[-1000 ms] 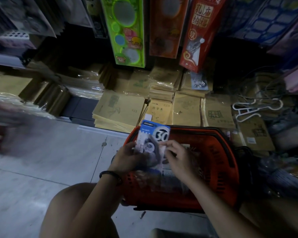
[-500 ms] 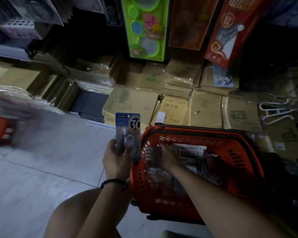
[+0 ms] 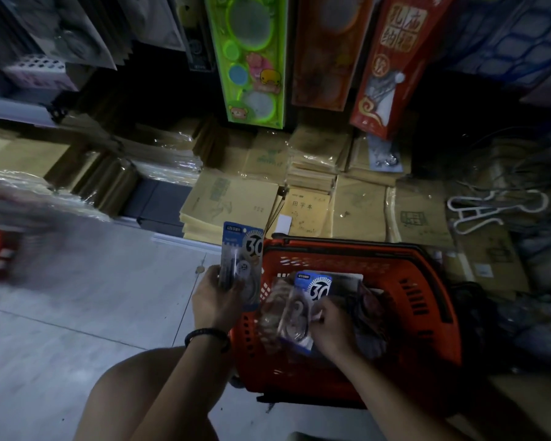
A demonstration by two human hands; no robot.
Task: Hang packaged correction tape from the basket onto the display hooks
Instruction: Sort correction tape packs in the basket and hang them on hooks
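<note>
Blue-carded correction tape pack [image 3: 243, 259] stood upright in L hand [image 3: 215, 299], long axis vertical, "30" header end up. It stuck out above the curled fingers & thumb gripping its lower half, just left of the red basket [image 3: 427, 272]. R hand [image 3: 334, 329] pinched a 2nd pack [image 3: 315, 289] by its right edge over the basket, header up, top leaning slightly right, pack lying left of the hand.

Two blue-carded correction tape packs — one [image 3: 241, 259] upright beside the red basket [image 3: 427, 281], another [image 3: 306, 308] tilted over it.
</note>
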